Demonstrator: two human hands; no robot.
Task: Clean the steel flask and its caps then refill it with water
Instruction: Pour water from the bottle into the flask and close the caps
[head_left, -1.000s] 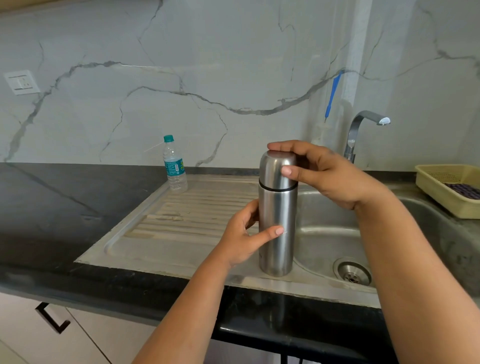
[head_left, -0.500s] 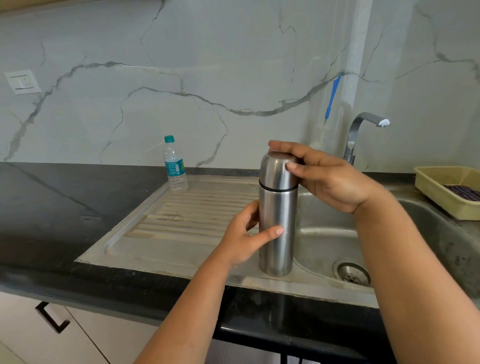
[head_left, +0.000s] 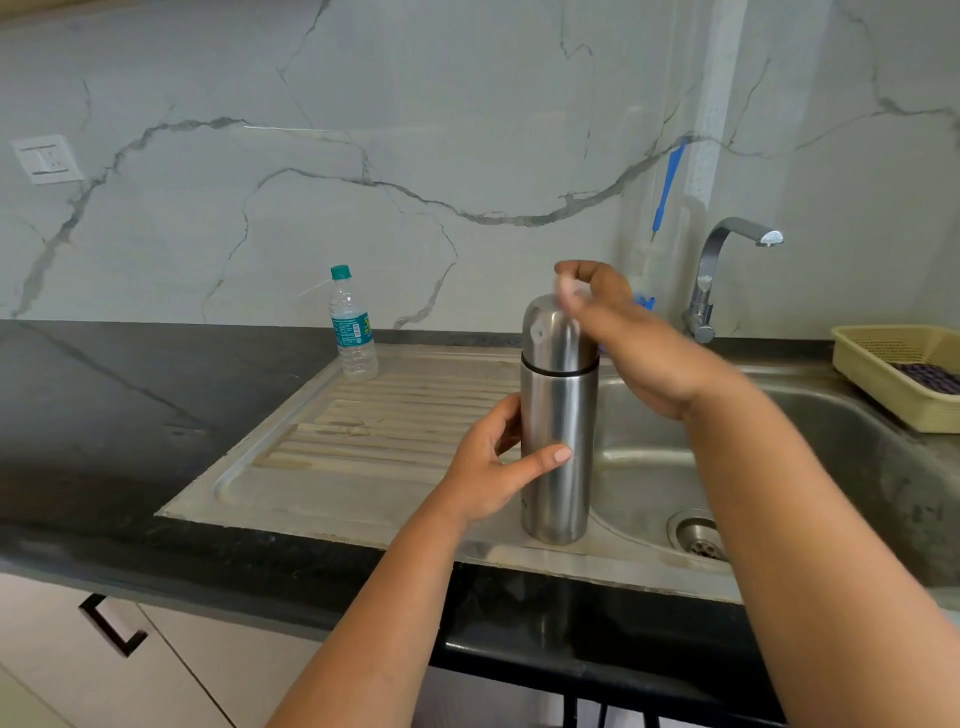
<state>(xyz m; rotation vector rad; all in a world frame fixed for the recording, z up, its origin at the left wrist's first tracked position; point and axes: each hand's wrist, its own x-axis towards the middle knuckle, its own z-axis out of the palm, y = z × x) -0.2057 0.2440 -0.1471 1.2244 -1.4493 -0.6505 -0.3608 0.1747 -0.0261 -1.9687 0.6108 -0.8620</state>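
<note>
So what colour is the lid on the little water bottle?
Teal green. The plastic bottle has its cap on, seen in the head view.

Flask (head_left: 558, 441) on drainboard (head_left: 363, 441), left of basin (head_left: 644, 467)

I see the left hand (head_left: 491, 470) curled around the flask (head_left: 558, 441) body, thumb across its front, forearm rising from below; the right hand (head_left: 631, 345), motion-blurred, sits at the cap (head_left: 550, 332), fingers bent over its top.
</note>
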